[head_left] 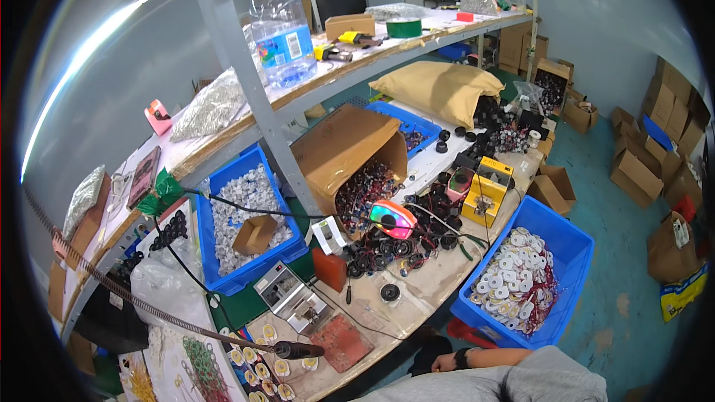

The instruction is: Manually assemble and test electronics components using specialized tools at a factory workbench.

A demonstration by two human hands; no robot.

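My right hand (445, 362), with a black band at the wrist, rests low over dark trousers at the bench's front edge. Its fingers are small and partly hidden, so their closure is unclear, and nothing shows in it. My left hand is out of view. Nearest the right hand stands a blue bin (579, 253) of white round discs with red wires (514, 275). On the bench lie a black round part (389, 292), a reddish worn plate (342, 342) and a silver metal fixture (298, 305) with its lid raised. A black cylindrical tool (294, 351) hangs over them on a coiled spring.
A blue tray (298, 253) of white parts stands left, beside a tipped cardboard box (335, 149). Black wired parts (380, 249), a lit colourful device (393, 219) and a yellow device (488, 190) crowd the bench. The upper shelf (335, 78) carries a water bottle (279, 37). Cartons (640, 171) stand right.
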